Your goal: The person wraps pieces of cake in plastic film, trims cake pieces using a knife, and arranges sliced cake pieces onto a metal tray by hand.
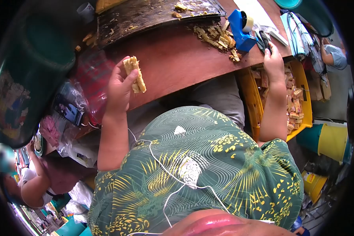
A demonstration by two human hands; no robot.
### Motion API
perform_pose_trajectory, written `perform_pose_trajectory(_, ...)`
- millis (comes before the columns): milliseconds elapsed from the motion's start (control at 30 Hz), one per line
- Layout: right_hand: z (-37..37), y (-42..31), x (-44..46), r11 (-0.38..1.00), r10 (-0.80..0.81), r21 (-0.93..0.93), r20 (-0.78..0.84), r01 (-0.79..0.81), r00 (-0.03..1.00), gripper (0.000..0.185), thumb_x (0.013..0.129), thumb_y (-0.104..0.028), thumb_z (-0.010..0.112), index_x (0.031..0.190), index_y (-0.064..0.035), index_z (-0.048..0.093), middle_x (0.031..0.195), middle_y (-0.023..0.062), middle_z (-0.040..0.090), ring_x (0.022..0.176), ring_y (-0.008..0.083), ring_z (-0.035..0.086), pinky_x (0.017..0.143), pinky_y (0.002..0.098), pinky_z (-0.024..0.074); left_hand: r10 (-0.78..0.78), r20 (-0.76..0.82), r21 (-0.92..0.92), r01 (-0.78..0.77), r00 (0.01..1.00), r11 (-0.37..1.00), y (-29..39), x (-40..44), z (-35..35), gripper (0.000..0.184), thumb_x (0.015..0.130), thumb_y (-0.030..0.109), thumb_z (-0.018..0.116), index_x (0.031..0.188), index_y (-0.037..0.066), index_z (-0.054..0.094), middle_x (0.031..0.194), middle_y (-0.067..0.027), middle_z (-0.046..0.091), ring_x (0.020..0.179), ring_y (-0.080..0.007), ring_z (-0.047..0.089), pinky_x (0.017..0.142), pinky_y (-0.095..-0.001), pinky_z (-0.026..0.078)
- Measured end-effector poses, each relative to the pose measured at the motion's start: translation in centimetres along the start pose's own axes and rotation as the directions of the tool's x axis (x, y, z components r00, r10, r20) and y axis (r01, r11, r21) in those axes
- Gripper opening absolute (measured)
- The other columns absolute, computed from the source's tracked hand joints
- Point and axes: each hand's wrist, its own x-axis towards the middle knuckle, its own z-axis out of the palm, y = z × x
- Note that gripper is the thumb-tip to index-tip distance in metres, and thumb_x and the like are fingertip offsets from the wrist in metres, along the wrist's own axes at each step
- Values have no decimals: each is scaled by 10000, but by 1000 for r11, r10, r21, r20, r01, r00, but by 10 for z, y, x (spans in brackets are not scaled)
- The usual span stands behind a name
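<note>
My left hand [120, 84] is closed around a pale golden, crumbly pastry bar [135, 74], held upright between thumb and fingers over the near table edge. At the right end of the table, my right hand [273, 61] grips a dark object with a black handle [264, 41]; its exact kind is hard to make out. Just left of that hand stands a blue tape dispenser [241, 33] with a roll of tape. A heap of broken pastry pieces [216, 37] lies beside the dispenser.
A dark, crumb-strewn baking tray [157, 19] lies on the brown table [177, 59]. Below my right arm is a yellow crate [306, 102] of wrapped bars. Plastic bags [76, 106] and a large green tub [35, 70] are at left. Other people work at both sides.
</note>
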Motion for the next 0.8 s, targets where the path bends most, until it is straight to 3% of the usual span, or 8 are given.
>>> perform_pose_trajectory(133, 51, 49, 16, 996, -79, 44, 76, 76, 994, 446, 1005, -261, 599, 1397, -50, 597, 1279, 281, 660, 1203, 433, 629, 1031, 468, 491, 13, 10, 8, -13, 1000, 1000, 0, -2, 1, 516, 984, 77, 695, 1452, 37, 483, 1274, -76, 638, 1126, -145, 628, 975, -311, 532)
perform_pose_trajectory(167, 56, 48, 15, 996, -75, -36, 126, 80, 989, 458, 999, -293, 619, 1404, -79, 608, 1298, 233, 658, 1210, 420, 617, 1046, 473, 481, 11, 8, 11, -11, 1000, 1000, -2, -2, 0, 520, 989, 78, 686, 1463, 35, 476, 1290, -84, 639, 1141, -150, 626, 992, -318, 527)
perform_pose_trajectory(233, 35, -3, -1, 942, -112, -317, 21, 113, 994, 459, 988, -323, 643, 1394, -109, 630, 1312, 167, 636, 1216, 392, 593, 1059, 480, 464, -49, -10, -41, 49, 999, 998, -2, -1, 0, 502, 988, 81, 686, 1444, 39, 480, 1265, -79, 647, 1134, -153, 633, 979, -322, 538)
perform_pose_trajectory(300, 27, -30, -3, 901, -368, -311, -175, 304, 913, 421, 975, -326, 662, 1347, -128, 664, 1315, 136, 622, 1215, 364, 584, 1052, 479, 463, -132, -8, -144, 130, 991, 981, -5, 4, 2, 476, 987, 85, 687, 1420, 42, 494, 1250, -72, 650, 1127, -156, 639, 969, -324, 545)
perform_pose_trajectory(433, 16, -141, -45, 761, -604, 277, -26, 586, 797, 379, 918, -162, 727, 1289, -103, 674, 1291, 148, 621, 1212, 366, 585, 1061, 466, 473, -251, -19, -315, 232, 968, 920, -15, 22, 18, 381, 1005, 162, 668, 1348, 59, 541, 1198, -76, 676, 1100, -180, 659, 983, -365, 544)
perform_pose_trajectory(500, 22, -182, -74, 645, -727, 378, 39, 664, 685, 439, 883, -114, 755, 1307, -95, 640, 1289, 166, 610, 1228, 364, 576, 1072, 466, 472, -201, 82, -393, 217, 976, 894, -28, 36, 25, 287, 1024, 240, 636, 1258, 77, 605, 1158, -69, 689, 1088, -189, 661, 988, -388, 537)
perform_pose_trajectory(667, 52, -238, -109, 550, -813, 438, 90, 711, 575, 612, 829, -139, 777, 1396, -107, 551, 1411, 186, 519, 1277, 408, 523, 1071, 485, 475, -265, 127, -513, 292, 956, 807, -27, 43, 60, 272, 1045, 289, 592, 1224, 87, 624, 1129, -58, 681, 1056, -201, 673, 989, -402, 540)
perform_pose_trajectory(800, 76, -233, -102, 609, -777, 420, 146, 673, 612, 625, 825, -122, 781, 1401, -98, 539, 1401, 195, 528, 1272, 412, 534, 1065, 477, 486, -284, 112, -487, 302, 952, 820, -21, 44, 67, 282, 1064, 315, 545, 1208, 89, 633, 1137, -71, 688, 1067, -200, 672, 984, -407, 543)
